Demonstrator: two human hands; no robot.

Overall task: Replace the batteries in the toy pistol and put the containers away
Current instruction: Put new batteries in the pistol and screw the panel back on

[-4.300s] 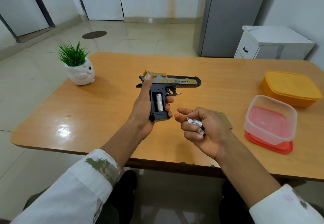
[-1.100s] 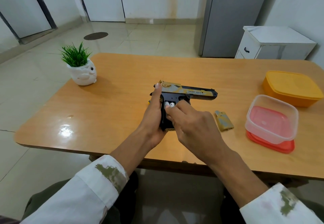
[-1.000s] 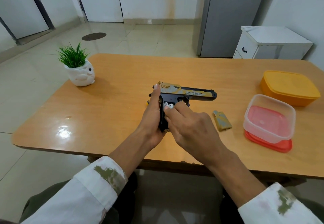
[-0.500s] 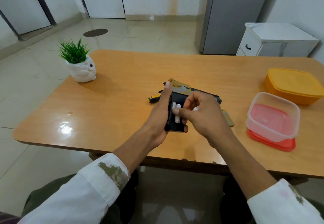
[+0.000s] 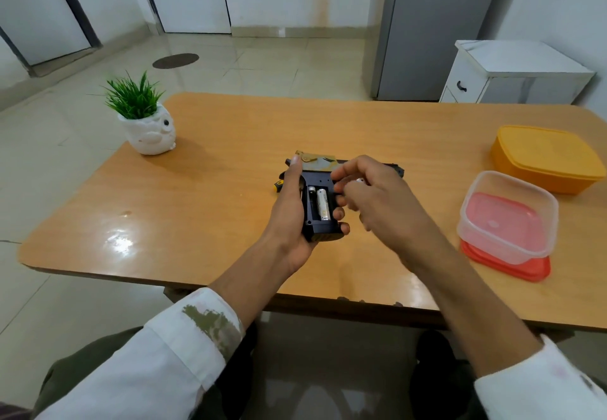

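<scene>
Count: one toy pistol (image 5: pixel 318 179), two containers, one loose lid, two batteries seen for certain. Left hand (image 5: pixel 289 212) holds the pistol by its black grip over the middle of the bench (image 5: pixel 203 209), grip toward the person, barrel pointing right. The left fingers (image 5: pixel 338 214) are curled round the grip's right edge, with the thumb lying straight up the left side to the gold-and-tan slide. The grip compartment is open. One seated battery (image 5: pixel 323 204), silver and cylindrical, lies in the right slot. The left slot shows only a small metal end; cannot tell what it is. Right hand (image 5: pixel 377 199) hovers just right of the compartment, its fingers (image 5: pixel 345 170) bent together and pinching a loose battery (image 5: pixel 359 181), of which only a white end shows, blurred. Yellow container (image 5: pixel 545 156), opaque plastic with its lid on, stands at the far right. Nearer is the clear container (image 5: pixel 507 216), rounded-square, sitting on a red lid (image 5: pixel 505 263). A yellow-and-black screwdriver (image 5: pixel 278 185) tip shows behind the left hand. One potted plant (image 5: pixel 144 117) in a white ceramic pot stands at far left. The bench top is glossy orange wood.
</scene>
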